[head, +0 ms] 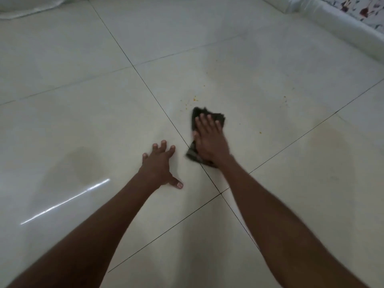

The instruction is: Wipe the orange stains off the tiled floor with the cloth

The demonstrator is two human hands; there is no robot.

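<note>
Right hand [209, 142] pressed flat on a dark cloth [199, 121] — orange specks [195, 99] just beyond its fingertips — while left hand [159, 165], fingers spread, braces on the tiled floor [83, 121] beside it.

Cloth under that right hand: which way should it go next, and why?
Probably forward, slightly left. The right hand presses the cloth flat on the floor, and the nearest orange specks lie just beyond its far edge. More specks sit farther right, for later.

Glossy pale tiled floor [270, 204] (dark grout), white floral bedding [332, 19]
</note>
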